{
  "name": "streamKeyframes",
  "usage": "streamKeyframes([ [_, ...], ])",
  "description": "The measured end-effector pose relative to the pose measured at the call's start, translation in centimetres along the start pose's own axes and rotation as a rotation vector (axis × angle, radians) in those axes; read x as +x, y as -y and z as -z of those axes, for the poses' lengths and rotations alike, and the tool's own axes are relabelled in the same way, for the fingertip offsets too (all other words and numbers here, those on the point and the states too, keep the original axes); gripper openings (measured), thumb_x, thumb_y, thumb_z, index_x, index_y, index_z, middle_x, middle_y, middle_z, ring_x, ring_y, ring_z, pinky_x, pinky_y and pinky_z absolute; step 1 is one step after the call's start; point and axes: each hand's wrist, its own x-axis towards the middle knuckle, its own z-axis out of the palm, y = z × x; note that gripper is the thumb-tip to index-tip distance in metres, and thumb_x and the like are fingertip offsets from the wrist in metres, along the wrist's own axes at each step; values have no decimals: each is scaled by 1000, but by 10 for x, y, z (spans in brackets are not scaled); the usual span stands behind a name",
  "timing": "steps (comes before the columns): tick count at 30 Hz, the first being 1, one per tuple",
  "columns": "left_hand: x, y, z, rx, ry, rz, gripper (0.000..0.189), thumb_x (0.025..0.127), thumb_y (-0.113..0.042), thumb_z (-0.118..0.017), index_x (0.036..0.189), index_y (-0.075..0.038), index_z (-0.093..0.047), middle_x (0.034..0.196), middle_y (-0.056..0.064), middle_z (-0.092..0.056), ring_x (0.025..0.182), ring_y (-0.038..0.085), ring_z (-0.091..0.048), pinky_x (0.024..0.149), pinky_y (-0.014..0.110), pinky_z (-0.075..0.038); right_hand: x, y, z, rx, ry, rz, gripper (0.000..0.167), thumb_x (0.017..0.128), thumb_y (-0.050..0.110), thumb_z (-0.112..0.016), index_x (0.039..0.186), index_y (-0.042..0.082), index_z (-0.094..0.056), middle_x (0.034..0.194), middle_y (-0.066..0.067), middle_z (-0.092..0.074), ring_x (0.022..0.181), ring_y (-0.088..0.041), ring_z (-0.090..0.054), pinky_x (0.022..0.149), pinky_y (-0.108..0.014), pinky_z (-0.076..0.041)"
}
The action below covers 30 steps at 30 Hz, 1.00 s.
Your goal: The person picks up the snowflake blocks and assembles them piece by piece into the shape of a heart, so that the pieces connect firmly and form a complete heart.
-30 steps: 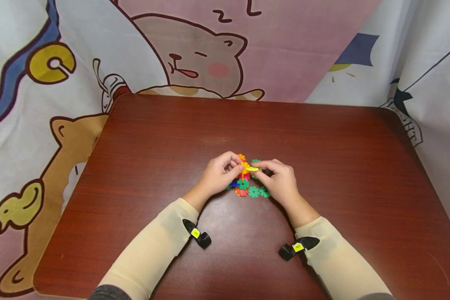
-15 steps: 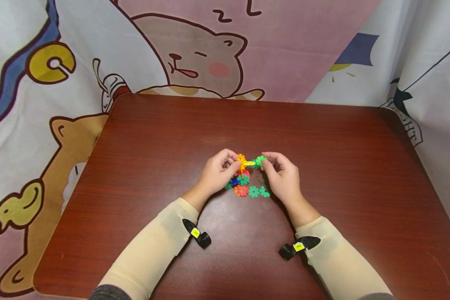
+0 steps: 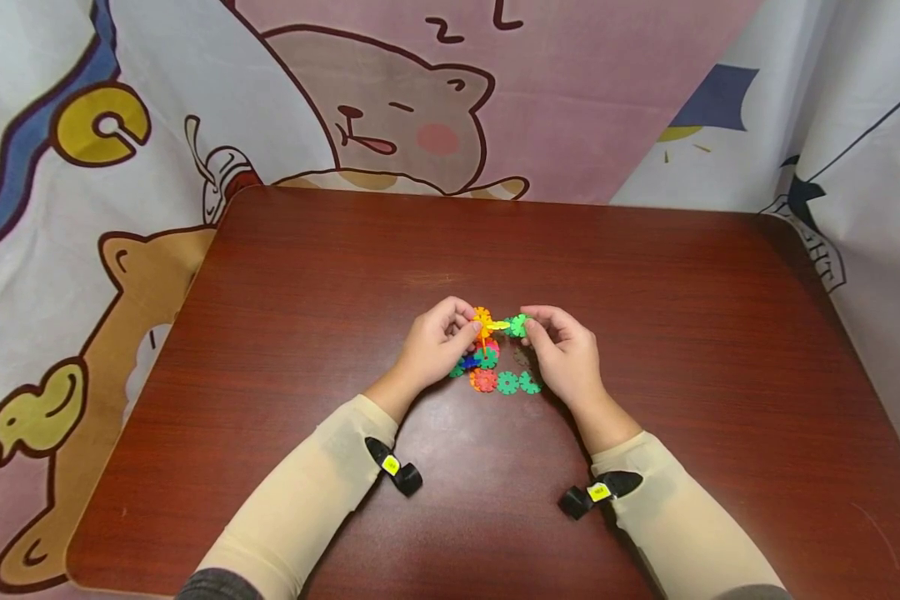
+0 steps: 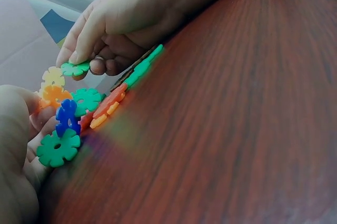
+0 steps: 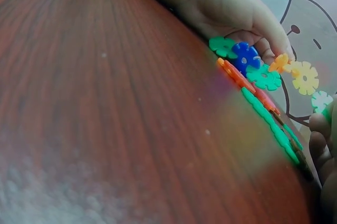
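My left hand (image 3: 441,343) pinches an orange snowflake disc (image 4: 55,95) between thumb and fingers. It belongs to a joined piece with a yellow disc (image 5: 305,78), a blue disc (image 5: 245,58) and green discs, one of them a green disc (image 4: 58,148) at the piece's near end. In my right hand (image 3: 567,357), thumb and fingertips pinch a single green disc (image 4: 75,69) by its edge. That disc sits right beside the yellow one; whether the two are slotted together I cannot tell. The left fingers hide part of the joined piece.
Loose snowflake discs lie flat on the brown table (image 3: 307,333) under the hands: a red disc (image 3: 484,381) over an orange one, and green discs (image 3: 507,383) to its right. Brown discs show dimly near the right fingers. A printed curtain (image 3: 570,100) hangs behind the table.
My right hand has let go of the yellow disc, shifted up and right, and taken a green disc. It then edges slightly left toward the yellow disc. The left hand barely moves.
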Motion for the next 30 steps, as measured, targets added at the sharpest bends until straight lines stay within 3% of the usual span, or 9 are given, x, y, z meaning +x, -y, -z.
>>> streamKeyframes([
  [9,0,2,0,48,14,-19,9,100,-9,-70,105,-4,-64,82,3,-70,66,11,-68,63,27,-56,-1,-1,-1,-20,46,30,15,97,-15,-66,111,-15,-73,79,-27,-70,67,-46,-64,63,-11,-50],
  [16,0,2,1,87,20,-35,9,100,-8,-71,105,-3,-65,85,4,-72,67,10,-68,64,25,-56,0,-14,-1,-19,40,108,20,92,-19,-70,110,-14,-76,96,-27,-76,65,-46,-68,66,-12,-55],
  [22,0,2,2,106,28,-51,12,99,-8,-74,104,-2,-65,86,5,-72,69,11,-68,65,26,-57,1,-38,1,-37,35,76,24,94,-11,-76,116,-5,-79,89,-17,-78,66,-38,-73,64,-11,-55],
  [30,0,2,3,124,51,-37,12,97,-9,-76,100,-5,-65,83,2,-73,66,10,-64,62,25,-54,0,-45,2,-5,61,93,23,92,-10,-78,114,-4,-80,103,-19,-79,67,-37,-75,66,-14,-58],
])
